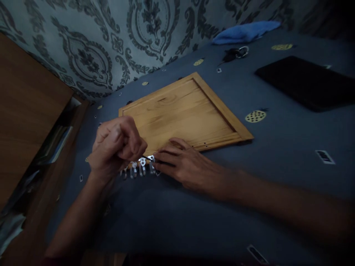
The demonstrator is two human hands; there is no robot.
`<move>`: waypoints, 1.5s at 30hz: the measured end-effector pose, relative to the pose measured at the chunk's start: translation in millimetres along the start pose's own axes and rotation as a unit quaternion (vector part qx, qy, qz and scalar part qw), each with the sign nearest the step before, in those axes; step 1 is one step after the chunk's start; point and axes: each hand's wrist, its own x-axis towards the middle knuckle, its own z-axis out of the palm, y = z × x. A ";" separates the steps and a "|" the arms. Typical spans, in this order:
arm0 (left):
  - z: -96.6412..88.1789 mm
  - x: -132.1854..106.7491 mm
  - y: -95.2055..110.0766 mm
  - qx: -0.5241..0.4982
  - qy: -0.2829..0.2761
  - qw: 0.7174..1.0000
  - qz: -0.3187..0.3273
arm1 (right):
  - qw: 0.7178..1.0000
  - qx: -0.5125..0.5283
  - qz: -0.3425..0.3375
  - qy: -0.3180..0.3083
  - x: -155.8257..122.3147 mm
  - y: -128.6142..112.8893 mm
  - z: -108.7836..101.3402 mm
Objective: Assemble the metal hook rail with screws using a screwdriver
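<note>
My left hand [118, 142] is closed in a fist around a screwdriver, whose thin dark shaft [146, 158] sticks out to the right; its handle is hidden in the fist. The shaft's tip lies by a row of metal hooks [142, 165] along the near edge of a framed wooden panel [177, 111]. Several hooks hang over that edge, partly covered by both hands. My right hand [185, 160] rests on the near edge with its fingers stretched out, the fingertips beside the rightmost hook and the shaft's tip.
The panel lies on a blue cloth with pineapple prints [255, 116]. Farther off are a blue folded cloth [245, 32], a small dark item with a ring [235, 53] and a flat black object [307, 83]. A wooden cabinet [30, 111] with open shelves stands at left, a patterned wall behind.
</note>
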 end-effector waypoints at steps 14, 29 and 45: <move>24.5 -2.1 1.2 0.044 0.163 0.986 -0.006 | 1.000 -0.007 0.012 -0.017 -1.0 -0.7 0.8; 1.4 2.5 -2.7 -0.038 -0.046 0.998 -0.014 | 1.000 -0.013 0.003 0.005 -1.0 -0.6 2.8; 13.8 3.2 6.5 -0.008 0.138 0.989 0.058 | 1.000 -0.004 0.009 0.011 -0.7 -0.8 1.9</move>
